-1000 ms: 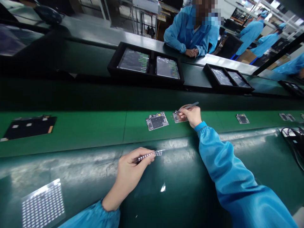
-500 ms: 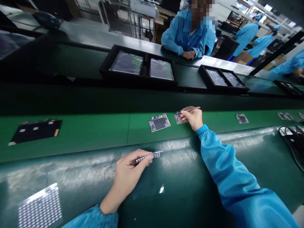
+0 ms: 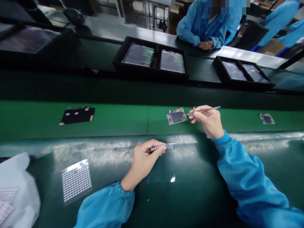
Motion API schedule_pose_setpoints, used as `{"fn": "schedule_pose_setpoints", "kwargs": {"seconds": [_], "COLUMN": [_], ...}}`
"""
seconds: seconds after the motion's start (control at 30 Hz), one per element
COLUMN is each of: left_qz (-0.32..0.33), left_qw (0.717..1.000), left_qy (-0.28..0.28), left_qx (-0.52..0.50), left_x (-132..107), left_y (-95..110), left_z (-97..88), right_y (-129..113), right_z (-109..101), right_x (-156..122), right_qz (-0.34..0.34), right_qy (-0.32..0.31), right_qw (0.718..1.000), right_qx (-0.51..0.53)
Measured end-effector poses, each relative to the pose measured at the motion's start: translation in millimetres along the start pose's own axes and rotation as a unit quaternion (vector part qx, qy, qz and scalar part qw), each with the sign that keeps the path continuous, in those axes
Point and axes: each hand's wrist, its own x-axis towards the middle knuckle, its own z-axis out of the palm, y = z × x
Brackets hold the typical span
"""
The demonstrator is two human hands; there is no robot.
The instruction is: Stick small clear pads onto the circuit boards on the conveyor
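My left hand (image 3: pixel 145 158) is closed in a pinch on a narrow strip of small white dots (image 3: pixel 162 146), held just above the dark green bench. My right hand (image 3: pixel 208 121) grips metal tweezers (image 3: pixel 204 110) over the green conveyor belt (image 3: pixel 118 118), with the tips pointing left toward a small circuit board (image 3: pixel 176 116). Most of the second small board under that hand is hidden. Both arms wear blue sleeves.
A sheet of white dots (image 3: pixel 76 181) lies at front left beside a white plastic bag (image 3: pixel 16 186). A black panel (image 3: pixel 77 114) and another small board (image 3: pixel 266 118) ride the belt. Black trays (image 3: pixel 152 58) of screens sit beyond. A person in blue (image 3: pixel 209 27) leans on the far counter.
The view has swung left, so the boards and trays appear shifted right. My right hand has lifted the tweezers slightly off the small board. The left hand keeps holding the strip.
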Motion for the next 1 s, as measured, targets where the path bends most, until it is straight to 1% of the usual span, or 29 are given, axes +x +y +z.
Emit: {"fn": "schedule_pose_setpoints", "kwargs": {"seconds": [0.07, 0.1, 0.17, 0.23, 0.3, 0.5, 0.77, 1.0], "left_qz": [-0.009, -0.013, -0.017, -0.018, -0.02, -0.025, -0.022, -0.019], "left_qw": [1.0, 1.0, 1.0, 1.0, 1.0, 1.0, 1.0, 1.0], "left_qy": [-0.001, -0.003, -0.004, -0.005, -0.005, -0.005, -0.009, -0.007], "left_qx": [-0.006, -0.007, -0.01, -0.014, -0.014, -0.011, -0.008, -0.014], "left_x": [0.0, 0.0, -0.1, -0.5, -0.8, -1.1, -0.8, -0.6], "left_y": [1.6, 2.3, 3.1, 3.1, 2.7, 2.8, 1.3, 2.4], "left_z": [1.0, 1.3, 1.5, 1.2, 0.9, 1.0, 0.7, 1.1], "right_y": [-14.9, -20.9, -29.1, -32.9, -33.8, -31.4, -26.6, -33.1], "right_z": [18.1, 26.3, 39.8, 48.1, 51.7, 51.4, 51.2, 53.3], "right_x": [-24.2, -34.7, -50.1, -57.5, -59.4, -59.6, -60.6, -62.4], "right_qz": [0.03, 0.043, 0.05, 0.039, 0.032, 0.032, 0.056, 0.041], "right_qy": [-0.096, -0.132, -0.169, -0.176, -0.176, -0.184, -0.18, -0.173], "right_qw": [0.995, 0.99, 0.984, 0.982, 0.982, 0.98, 0.98, 0.982], "right_qx": [0.011, 0.003, -0.024, -0.048, -0.062, -0.068, -0.056, -0.058]}}
